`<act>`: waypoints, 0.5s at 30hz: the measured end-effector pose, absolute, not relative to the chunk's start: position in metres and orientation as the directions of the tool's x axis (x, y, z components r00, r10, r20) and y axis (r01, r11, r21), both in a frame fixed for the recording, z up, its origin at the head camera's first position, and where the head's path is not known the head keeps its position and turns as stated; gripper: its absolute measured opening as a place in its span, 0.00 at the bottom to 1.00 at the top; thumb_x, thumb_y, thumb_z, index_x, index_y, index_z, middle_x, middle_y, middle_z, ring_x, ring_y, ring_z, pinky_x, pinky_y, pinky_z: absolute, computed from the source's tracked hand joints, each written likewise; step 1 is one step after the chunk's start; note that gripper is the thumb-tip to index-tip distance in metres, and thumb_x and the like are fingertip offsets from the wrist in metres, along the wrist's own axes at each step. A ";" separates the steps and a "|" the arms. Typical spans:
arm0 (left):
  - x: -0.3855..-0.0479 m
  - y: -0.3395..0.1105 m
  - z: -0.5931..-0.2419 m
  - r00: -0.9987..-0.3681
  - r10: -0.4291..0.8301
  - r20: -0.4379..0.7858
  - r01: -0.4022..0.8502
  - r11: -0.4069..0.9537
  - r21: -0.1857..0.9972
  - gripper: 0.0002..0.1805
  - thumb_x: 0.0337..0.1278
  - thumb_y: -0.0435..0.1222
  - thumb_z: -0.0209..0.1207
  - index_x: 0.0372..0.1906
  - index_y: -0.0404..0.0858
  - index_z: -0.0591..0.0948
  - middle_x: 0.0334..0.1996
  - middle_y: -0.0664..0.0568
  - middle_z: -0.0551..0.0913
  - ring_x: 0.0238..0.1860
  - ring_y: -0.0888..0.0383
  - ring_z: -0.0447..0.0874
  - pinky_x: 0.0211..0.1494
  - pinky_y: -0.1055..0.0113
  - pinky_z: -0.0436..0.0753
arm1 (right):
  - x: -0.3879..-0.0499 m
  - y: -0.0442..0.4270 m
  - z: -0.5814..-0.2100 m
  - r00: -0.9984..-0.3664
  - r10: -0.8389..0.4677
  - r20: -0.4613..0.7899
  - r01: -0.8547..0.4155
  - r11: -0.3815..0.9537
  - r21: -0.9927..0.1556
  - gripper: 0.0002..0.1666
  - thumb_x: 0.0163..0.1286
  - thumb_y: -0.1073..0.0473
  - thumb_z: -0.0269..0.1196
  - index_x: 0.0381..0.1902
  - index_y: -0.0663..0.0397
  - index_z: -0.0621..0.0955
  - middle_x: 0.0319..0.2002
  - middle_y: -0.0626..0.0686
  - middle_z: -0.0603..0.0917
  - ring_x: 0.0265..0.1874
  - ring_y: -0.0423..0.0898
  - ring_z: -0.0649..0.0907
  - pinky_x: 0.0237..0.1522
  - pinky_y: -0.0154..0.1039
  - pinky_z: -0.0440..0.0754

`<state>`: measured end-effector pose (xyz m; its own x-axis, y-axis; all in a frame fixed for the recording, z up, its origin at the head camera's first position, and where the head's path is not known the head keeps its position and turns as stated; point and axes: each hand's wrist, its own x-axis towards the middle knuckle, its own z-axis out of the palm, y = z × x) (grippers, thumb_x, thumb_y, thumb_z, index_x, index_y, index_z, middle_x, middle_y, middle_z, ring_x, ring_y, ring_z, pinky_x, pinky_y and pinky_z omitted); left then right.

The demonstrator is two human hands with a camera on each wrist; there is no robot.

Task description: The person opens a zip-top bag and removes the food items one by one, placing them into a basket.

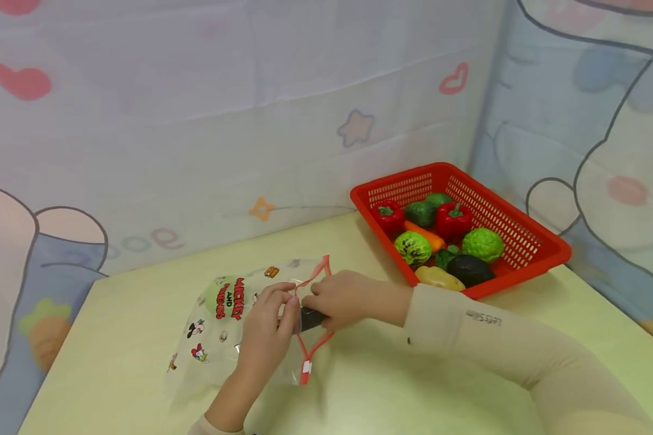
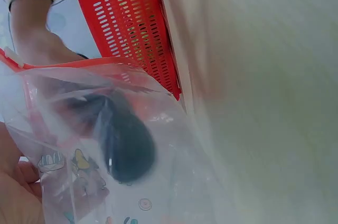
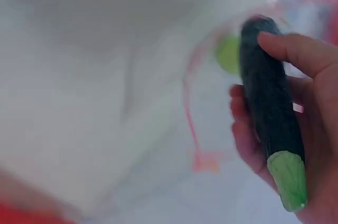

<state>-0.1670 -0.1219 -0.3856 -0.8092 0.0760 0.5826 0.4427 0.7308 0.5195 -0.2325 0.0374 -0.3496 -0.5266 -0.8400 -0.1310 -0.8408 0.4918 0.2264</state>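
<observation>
My right hand grips a dark green zucchini with a light green stem end. The zucchini's far end is inside the mouth of a clear plastic bag printed with cartoon figures and red lettering. A red zip strip with a white slider edges the bag's opening. On the near side of that opening, my left hand pinches the bag's edge between thumb and fingers. Through the film, the left wrist view shows the zucchini's rounded end, blurred. A light green round patch shows at the bag's far end; print or content, I cannot tell.
A red slotted basket stands at the back right of the pale yellow table. It holds red peppers, a carrot, a potato, a dark oval vegetable and several green ones. Patterned cloth hangs behind.
</observation>
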 end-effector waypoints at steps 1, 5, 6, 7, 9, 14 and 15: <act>-0.167 -0.123 -0.385 -0.812 0.076 0.579 0.438 0.734 0.519 0.08 0.59 0.34 0.55 0.24 0.40 0.76 0.47 0.53 0.80 0.44 0.55 0.80 0.29 0.73 0.78 | -0.230 0.047 -0.340 -0.535 -0.834 -0.135 -0.837 0.501 0.222 0.19 0.59 0.47 0.60 0.48 0.42 0.76 0.35 0.43 0.79 0.31 0.39 0.77 0.31 0.34 0.77; -0.166 -0.126 -0.385 -0.817 0.064 0.573 0.422 0.743 0.519 0.07 0.59 0.34 0.56 0.26 0.39 0.76 0.47 0.52 0.80 0.47 0.54 0.80 0.30 0.71 0.79 | -0.232 0.082 -0.303 -0.588 -0.794 -0.154 -0.809 0.580 0.096 0.21 0.58 0.47 0.60 0.50 0.42 0.76 0.36 0.44 0.79 0.32 0.40 0.75 0.35 0.36 0.75; -0.166 -0.126 -0.385 -0.817 0.061 0.573 0.419 0.746 0.518 0.07 0.59 0.34 0.56 0.26 0.39 0.76 0.47 0.52 0.80 0.47 0.54 0.80 0.30 0.70 0.79 | -0.235 0.092 -0.295 -0.605 -0.783 -0.144 -0.795 0.602 0.069 0.22 0.59 0.47 0.59 0.51 0.43 0.76 0.37 0.45 0.79 0.32 0.41 0.75 0.36 0.37 0.75; -0.165 -0.127 -0.385 -0.817 0.060 0.573 0.416 0.749 0.516 0.07 0.59 0.34 0.56 0.26 0.39 0.76 0.47 0.52 0.80 0.46 0.54 0.80 0.31 0.70 0.79 | -0.240 0.101 -0.286 -0.629 -0.766 -0.129 -0.776 0.628 0.052 0.23 0.59 0.48 0.59 0.53 0.44 0.75 0.39 0.45 0.80 0.34 0.42 0.76 0.37 0.38 0.75; -0.165 -0.128 -0.385 -0.817 0.058 0.573 0.412 0.754 0.512 0.07 0.59 0.34 0.56 0.26 0.39 0.76 0.47 0.52 0.80 0.44 0.55 0.81 0.30 0.70 0.79 | -0.253 0.121 -0.271 -0.702 -0.707 -0.083 -0.712 0.702 0.039 0.25 0.60 0.47 0.58 0.56 0.45 0.74 0.43 0.47 0.80 0.37 0.44 0.77 0.40 0.42 0.75; -0.168 -0.131 -0.384 -0.820 0.055 0.570 0.399 0.769 0.500 0.07 0.59 0.34 0.56 0.27 0.39 0.76 0.48 0.53 0.80 0.41 0.56 0.81 0.30 0.71 0.78 | -0.301 0.164 -0.261 -0.896 -0.441 -0.047 -0.443 0.894 0.072 0.31 0.65 0.44 0.55 0.60 0.57 0.70 0.48 0.58 0.80 0.44 0.53 0.79 0.48 0.51 0.76; -0.168 -0.132 -0.384 -0.821 0.053 0.568 0.396 0.769 0.501 0.07 0.59 0.34 0.56 0.27 0.39 0.76 0.48 0.53 0.80 0.41 0.56 0.81 0.30 0.71 0.78 | -0.310 0.169 -0.265 -0.922 -0.380 -0.079 -0.385 0.920 0.071 0.33 0.66 0.46 0.54 0.61 0.61 0.68 0.50 0.62 0.79 0.47 0.56 0.78 0.51 0.53 0.75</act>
